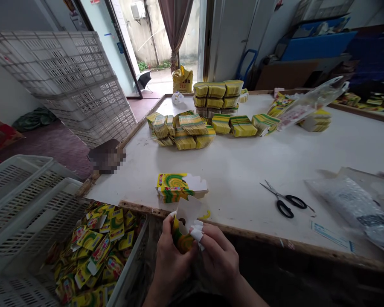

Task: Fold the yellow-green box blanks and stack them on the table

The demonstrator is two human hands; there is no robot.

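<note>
In front of the table edge, my left hand [173,260] is wrapped round a small yellow and green cardboard box [183,238] with its white top flap raised. Close against the box's right side is my right hand [217,251], fingers bent together, white tape on several fingertips. Whether those fingers pinch the box's edge or something small is hard to make out. Just beyond my hands, a stack of flattened matching boxes [176,187] lies on the white table [237,170]. A bit of yellow card [206,214] sits at the table's edge.
Bundled flat boxes [192,128] stand in rows farther back. Black-handled scissors [286,200] and a clear plastic bag [355,209] lie to the right. At lower left, a white crate [128,264] holds many yellow packs [96,251]. Tall stacked crates [73,76] stand at left.
</note>
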